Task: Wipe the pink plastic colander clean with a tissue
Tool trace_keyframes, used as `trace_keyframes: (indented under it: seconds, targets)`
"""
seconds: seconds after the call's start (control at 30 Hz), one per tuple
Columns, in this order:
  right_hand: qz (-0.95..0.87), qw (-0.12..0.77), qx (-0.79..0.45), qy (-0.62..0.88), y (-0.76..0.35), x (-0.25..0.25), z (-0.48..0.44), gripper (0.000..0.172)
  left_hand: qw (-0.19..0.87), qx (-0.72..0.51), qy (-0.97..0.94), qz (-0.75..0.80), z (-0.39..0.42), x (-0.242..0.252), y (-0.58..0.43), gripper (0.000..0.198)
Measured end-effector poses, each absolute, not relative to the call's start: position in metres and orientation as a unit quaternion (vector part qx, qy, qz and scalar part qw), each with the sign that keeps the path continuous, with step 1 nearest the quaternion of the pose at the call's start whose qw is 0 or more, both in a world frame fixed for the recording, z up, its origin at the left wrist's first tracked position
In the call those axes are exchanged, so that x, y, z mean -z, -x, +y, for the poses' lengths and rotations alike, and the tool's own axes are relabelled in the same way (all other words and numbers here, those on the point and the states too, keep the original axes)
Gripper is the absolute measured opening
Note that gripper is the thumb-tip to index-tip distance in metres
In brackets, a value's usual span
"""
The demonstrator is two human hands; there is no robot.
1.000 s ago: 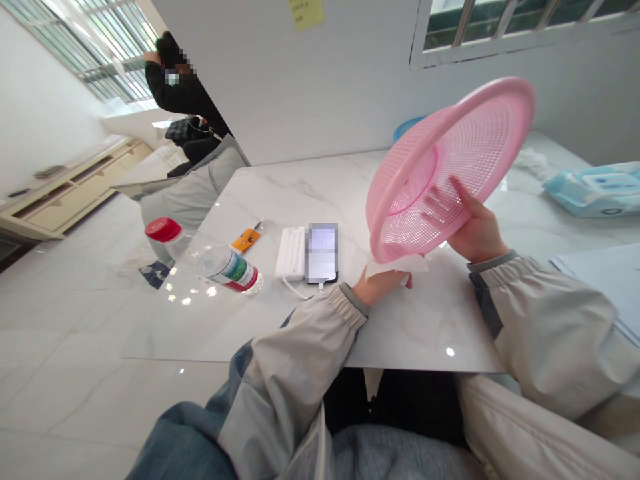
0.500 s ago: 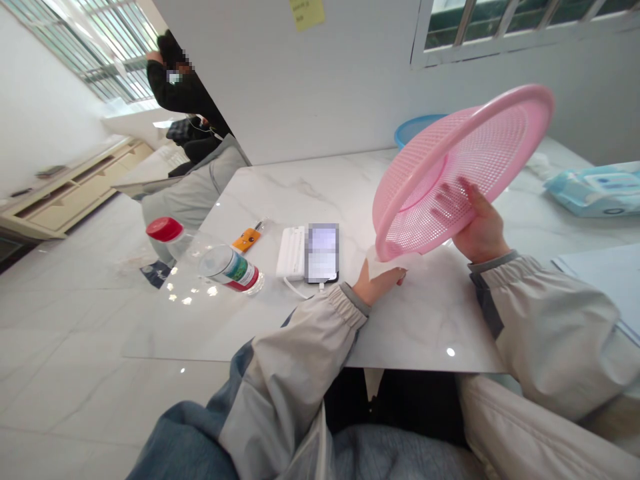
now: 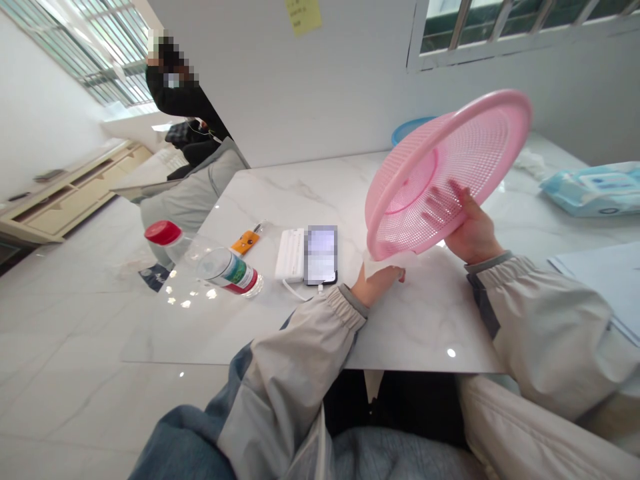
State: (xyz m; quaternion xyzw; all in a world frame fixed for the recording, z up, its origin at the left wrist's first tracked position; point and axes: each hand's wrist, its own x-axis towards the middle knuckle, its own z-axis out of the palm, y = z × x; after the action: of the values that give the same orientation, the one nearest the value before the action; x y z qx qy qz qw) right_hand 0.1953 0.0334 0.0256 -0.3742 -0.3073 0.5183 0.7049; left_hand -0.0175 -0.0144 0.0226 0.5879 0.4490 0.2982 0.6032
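A pink mesh plastic colander (image 3: pixel 493 143) is tilted up on its side above the white table, its hollow inside turned toward me. My right hand (image 3: pixel 473 237) grips its right side from behind; the spread fingers show through the mesh. Low at the colander's near edge, my left hand (image 3: pixel 375 285) has a white tissue (image 3: pixel 387 264) against the rim. The tissue covers part of that hand, and most of its fingers are hidden beneath the rim.
Left of my left hand lie a phone (image 3: pixel 321 260), a white power bank (image 3: pixel 290 257), an orange pouch (image 3: pixel 245 241) and a red-capped bottle (image 3: pixel 235 273). Behind the colander is a blue basin (image 3: pixel 407 130). Wipes (image 3: pixel 595 190) and papers (image 3: pixel 603 280) lie right. A person (image 3: pixel 183 100) sits far left.
The colander has moved a little to the left and slightly down, its opening turned more toward me. My right hand has moved left with it; my left hand has barely shifted.
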Motion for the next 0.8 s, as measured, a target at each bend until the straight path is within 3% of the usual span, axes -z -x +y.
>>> trace_keyframes:
  seconds: [0.27,0.5,0.7,0.8]
  targets:
    - [-0.340,0.611,-0.625,0.345,-0.186,-0.032,0.018,0.037,0.593,-0.272,-0.622,0.434,-0.014,-0.031,0.011,0.042]
    - [-0.358,0.587,-0.634,0.355,-0.180,-0.032,0.015,0.058,0.573,-0.283,-0.645,0.418,-0.016,-0.036,0.017,0.029]
    - [-0.344,0.644,-0.578,0.365,-0.182,-0.026,0.025,0.041,0.547,-0.270,-0.674,0.416,-0.017,-0.029,0.022,0.032]
    - [-0.333,0.699,-0.517,0.365,-0.195,-0.026,0.033,0.028,0.539,-0.269,-0.679,0.420,-0.019,-0.028,0.022,0.044]
